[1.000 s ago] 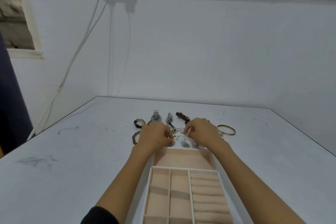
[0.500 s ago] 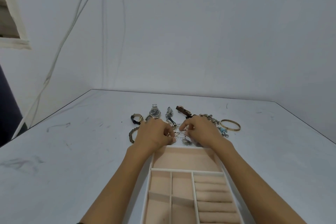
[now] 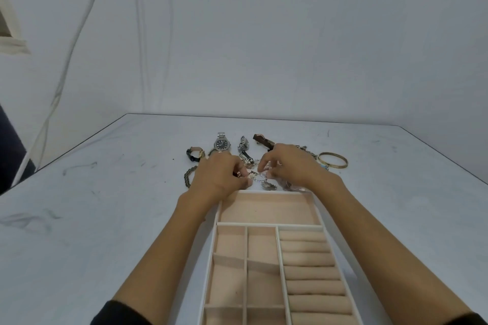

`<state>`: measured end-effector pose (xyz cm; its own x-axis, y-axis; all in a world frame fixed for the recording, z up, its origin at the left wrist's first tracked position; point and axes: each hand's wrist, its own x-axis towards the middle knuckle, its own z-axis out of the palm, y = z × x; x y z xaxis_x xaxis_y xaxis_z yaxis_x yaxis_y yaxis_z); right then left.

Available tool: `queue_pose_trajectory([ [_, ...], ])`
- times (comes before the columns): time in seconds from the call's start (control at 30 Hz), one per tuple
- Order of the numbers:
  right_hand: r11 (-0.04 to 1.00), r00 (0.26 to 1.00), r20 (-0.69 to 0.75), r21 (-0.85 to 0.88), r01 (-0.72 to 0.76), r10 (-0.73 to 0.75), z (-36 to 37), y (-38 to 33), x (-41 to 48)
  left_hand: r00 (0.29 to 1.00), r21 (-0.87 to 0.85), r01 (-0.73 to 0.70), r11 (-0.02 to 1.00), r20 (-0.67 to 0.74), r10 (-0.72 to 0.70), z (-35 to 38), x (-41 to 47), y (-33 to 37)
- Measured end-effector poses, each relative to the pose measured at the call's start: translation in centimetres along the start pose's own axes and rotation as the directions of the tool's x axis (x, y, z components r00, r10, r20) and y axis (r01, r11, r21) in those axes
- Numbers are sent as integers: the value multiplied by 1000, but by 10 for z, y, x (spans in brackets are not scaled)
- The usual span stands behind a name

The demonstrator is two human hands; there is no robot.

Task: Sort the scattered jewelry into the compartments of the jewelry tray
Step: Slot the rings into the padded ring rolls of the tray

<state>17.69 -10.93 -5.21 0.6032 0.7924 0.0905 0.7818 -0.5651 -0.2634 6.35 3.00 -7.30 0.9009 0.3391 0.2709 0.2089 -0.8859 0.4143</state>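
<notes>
Hands barely shifted: left hand (image 3: 219, 178) and right hand (image 3: 294, 166) pinch one silver chain (image 3: 257, 177) mid-frame, beyond the pink-lined white tray (image 3: 266, 192); four watches (image 3: 221, 144), one gold bangle (image 3: 332, 159) behind; tabletop (image 3: 105, 219) stretches wide either side.

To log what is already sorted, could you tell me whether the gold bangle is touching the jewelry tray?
Apart. The head view shows the gold bangle lying whole on the table, well beyond the far right corner of the jewelry tray.
</notes>
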Motion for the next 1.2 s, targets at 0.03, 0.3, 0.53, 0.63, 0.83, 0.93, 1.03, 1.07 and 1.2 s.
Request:
queue_pose_trajectory([
  [0.03,1000,1000,-2,-4,16,-16,0,0,1,1000,16,-11,1000,-7,11,0,0,0],
  [0.3,998,997,53,-26,57,-56,1,6,9,988,-64,-142,988,-69,137,7,-1,1],
  [0.53,998,999,43,60,-1,-2,1,11,14,991,-22,-133,991,-34,133,10,1,-4],
  [0.63,990,999,-42,142,25,-19,-3,10,11,989,-47,-140,989,-51,138,4,1,-1],
  [0.83,912,966,-258,390,130,-27,-24,-3,-15,984,-306,-164,938,-122,132,-20,-10,16],
  [0.93,864,955,-296,480,153,-5,-28,-7,-44,981,-339,-188,922,-118,157,-28,-20,29],
  [1.03,830,957,-291,531,172,-13,-28,-7,-78,975,-349,-223,910,-85,206,-34,-31,38],
  [1.07,828,959,-283,534,170,-15,-28,-6,-88,972,-346,-233,909,-68,223,-34,-34,40],
  [1.2,848,978,-202,507,153,-56,-30,-4,-111,957,-339,-267,902,18,289,-29,-47,43],
])
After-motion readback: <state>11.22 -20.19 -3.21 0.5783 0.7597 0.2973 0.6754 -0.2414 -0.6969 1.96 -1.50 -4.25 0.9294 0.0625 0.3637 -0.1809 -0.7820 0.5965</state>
